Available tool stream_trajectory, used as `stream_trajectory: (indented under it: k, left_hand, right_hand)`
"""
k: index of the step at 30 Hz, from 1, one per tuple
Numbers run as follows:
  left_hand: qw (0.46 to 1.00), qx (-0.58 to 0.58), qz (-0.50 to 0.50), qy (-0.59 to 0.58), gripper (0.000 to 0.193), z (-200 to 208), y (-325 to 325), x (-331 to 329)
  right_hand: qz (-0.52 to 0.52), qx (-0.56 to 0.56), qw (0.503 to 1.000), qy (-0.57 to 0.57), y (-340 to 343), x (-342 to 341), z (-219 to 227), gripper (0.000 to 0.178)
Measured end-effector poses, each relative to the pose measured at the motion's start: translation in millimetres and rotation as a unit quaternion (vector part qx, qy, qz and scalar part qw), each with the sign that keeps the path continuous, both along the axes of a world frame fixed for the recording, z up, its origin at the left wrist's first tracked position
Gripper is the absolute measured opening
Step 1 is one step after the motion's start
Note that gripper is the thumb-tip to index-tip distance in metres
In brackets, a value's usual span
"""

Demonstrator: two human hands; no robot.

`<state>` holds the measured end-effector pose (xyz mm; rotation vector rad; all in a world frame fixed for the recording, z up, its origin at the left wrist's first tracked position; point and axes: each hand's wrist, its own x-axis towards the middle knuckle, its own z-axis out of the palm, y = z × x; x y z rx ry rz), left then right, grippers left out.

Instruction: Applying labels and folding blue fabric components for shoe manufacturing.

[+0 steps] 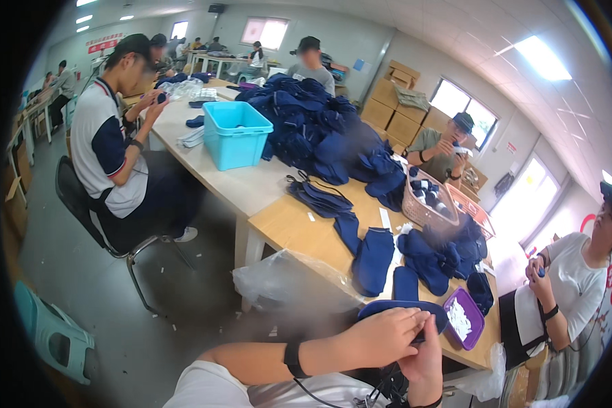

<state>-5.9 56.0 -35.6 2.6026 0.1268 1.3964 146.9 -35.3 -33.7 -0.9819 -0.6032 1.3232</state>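
A navy cloth piece [398, 306], rounded at its visible edge, is held just off the near edge of the table. My left hand [381, 334] lies across it, fingers bent over its near side. Against those fingertips, my right hand [423, 357] closes on the same piece with its thumb raised. Both hands cover much of the piece, so its full shape is hidden. Just beyond them lie flat, sock-shaped navy cloth pieces [373, 262]. To the right of my hands sits a purple tray [478, 331] of small white slips.
A large heap of navy cloth [299, 122] covers the table's middle, beside a turquoise bin [236, 139]. A pink basket [425, 212] holds dark bundles. A clear plastic bag [279, 279] hangs at the near edge. Co-workers sit left and across; another person [564, 285] is at right.
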Motion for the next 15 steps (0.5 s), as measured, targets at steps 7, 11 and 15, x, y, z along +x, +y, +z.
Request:
stream_trajectory:
  k: [7, 11, 15]
  left_hand:
    - [0.995, -0.032, 0.095, -0.014, 0.031, 13, 3, -9]
    - [0.998, -0.055, -0.005, -0.026, 0.021, -13, 6, 23]
    - [0.994, 0.024, -0.105, 0.006, 0.016, -1, 16, 14]
  right_hand:
    - [-0.008, 0.01, 0.998, 0.06, 4, 5, -26, 0.058]
    - [-0.027, 0.027, 0.994, 0.105, 2, -4, -17, 0.057]
    - [-0.059, 0.048, 0.995, 0.058, -8, 5, -24, 0.055]
